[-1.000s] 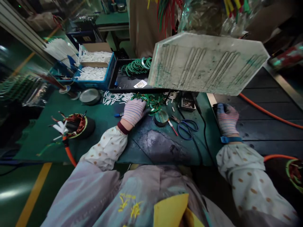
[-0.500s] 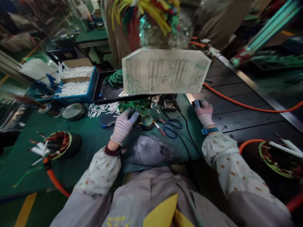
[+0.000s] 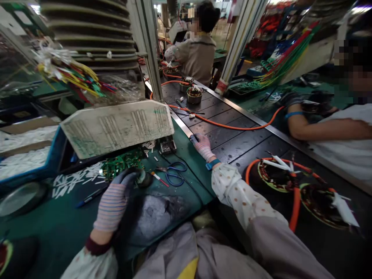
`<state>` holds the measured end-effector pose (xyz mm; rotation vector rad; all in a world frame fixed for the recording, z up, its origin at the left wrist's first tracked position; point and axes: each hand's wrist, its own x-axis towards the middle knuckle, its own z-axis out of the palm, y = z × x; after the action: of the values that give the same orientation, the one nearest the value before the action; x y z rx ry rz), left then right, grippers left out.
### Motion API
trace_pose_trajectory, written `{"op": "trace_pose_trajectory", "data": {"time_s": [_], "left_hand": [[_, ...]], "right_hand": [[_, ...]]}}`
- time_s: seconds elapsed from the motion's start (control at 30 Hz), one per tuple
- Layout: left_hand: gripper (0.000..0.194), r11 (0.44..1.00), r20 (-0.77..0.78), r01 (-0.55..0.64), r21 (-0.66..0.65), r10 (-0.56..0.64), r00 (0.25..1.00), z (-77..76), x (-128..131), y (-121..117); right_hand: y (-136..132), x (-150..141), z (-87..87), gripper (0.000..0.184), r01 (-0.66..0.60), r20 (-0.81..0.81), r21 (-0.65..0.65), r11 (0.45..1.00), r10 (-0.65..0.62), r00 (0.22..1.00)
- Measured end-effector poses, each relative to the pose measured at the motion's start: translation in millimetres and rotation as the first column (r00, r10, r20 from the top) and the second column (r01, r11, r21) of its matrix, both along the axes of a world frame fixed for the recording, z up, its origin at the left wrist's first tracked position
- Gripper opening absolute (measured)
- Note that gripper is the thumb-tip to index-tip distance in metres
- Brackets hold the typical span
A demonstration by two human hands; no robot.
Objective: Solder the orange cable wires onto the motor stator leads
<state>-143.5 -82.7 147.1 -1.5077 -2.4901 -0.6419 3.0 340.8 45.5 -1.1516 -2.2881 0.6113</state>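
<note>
My left hand (image 3: pixel 112 203), in a striped glove with dark fingertips, hovers over the green bench. Its fingers are stretched out and nothing shows in them. Just beyond it lie small green circuit boards (image 3: pixel 120 164) and a round dark tin (image 3: pixel 144 179). A blue marker (image 3: pixel 91 197) is to its left, blue-handled scissors (image 3: pixel 176 174) and a red-handled brush (image 3: pixel 159 179) to its right. My right hand (image 3: pixel 203 147), gloved alike, rests on the metal rail (image 3: pixel 183 128) along the conveyor, its fingers laid over the edge and holding nothing I can see.
Two wound motor stators (image 3: pixel 274 176) with orange sleeves and white tubes sit on the conveyor (image 3: pixel 226 141) at right. Another stator (image 3: pixel 21 252) is at lower left. A blue box (image 3: pixel 54 151) holds white tubes. Co-workers sit beyond the conveyor and at its far side.
My view has swung to the right, bringing the conveyor and co-workers into sight. My left hand's thumb and fingers have straightened from a curved pose. My right hand stays on the rail.
</note>
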Motion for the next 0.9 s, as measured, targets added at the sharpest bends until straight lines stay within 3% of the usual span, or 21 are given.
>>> {"op": "trace_pose_trajectory", "data": {"time_s": [0.23, 0.33, 0.5, 0.67, 0.73, 0.8, 0.87, 0.9], "left_hand": [[0.054, 0.973, -0.038, -0.001, -0.232, -0.008, 0.999, 28.6, -18.9, 12.0], [0.056, 0.943, -0.071, -0.078, -0.322, 0.058, 0.996, 29.2, -13.7, 18.0], [0.055, 0.945, 0.029, -0.032, -0.326, 0.044, 0.999, 18.5, 0.9, 15.6], [0.053, 0.963, 0.066, 0.022, -0.267, -0.004, 0.998, 27.3, -2.6, 6.1], [0.047, 0.982, 0.025, -0.072, -0.176, 0.078, 0.997, 30.8, -6.9, -10.5], [0.045, 0.963, 0.005, -0.251, -0.096, 0.253, 0.967, 26.6, -13.0, -32.7], [0.048, 0.941, 0.002, -0.297, -0.160, 0.301, 0.954, 13.8, -23.5, -53.2], [0.051, 0.944, 0.015, -0.259, -0.205, 0.268, 0.963, 5.9, -30.4, -60.6]], "right_hand": [[-0.6, 4.9, 5.4, 0.031, -0.007, -0.002, -0.019, 1.000, 0.007, 1.000], [-3.4, 13.0, 7.8, 0.034, -0.019, 0.023, -0.032, 0.999, 0.019, 1.000], [0.7, 18.6, -2.9, 0.038, -0.040, 0.026, -0.001, 0.999, 0.040, 0.999], [7.5, 27.4, -16.9, 0.033, -0.043, -0.032, 0.075, 0.996, 0.046, 0.998], [11.0, 29.3, -11.2, 0.034, -0.057, -0.076, 0.069, 0.996, 0.062, 0.995], [17.2, 21.3, 4.8, 0.034, -0.041, -0.097, 0.080, 0.996, 0.048, 0.994], [28.0, -1.1, 29.5, 0.036, -0.018, -0.027, 0.115, 0.993, 0.022, 0.999], [35.6, -17.4, 43.6, 0.040, -0.043, 0.070, 0.123, 0.992, 0.035, 0.997]]}}
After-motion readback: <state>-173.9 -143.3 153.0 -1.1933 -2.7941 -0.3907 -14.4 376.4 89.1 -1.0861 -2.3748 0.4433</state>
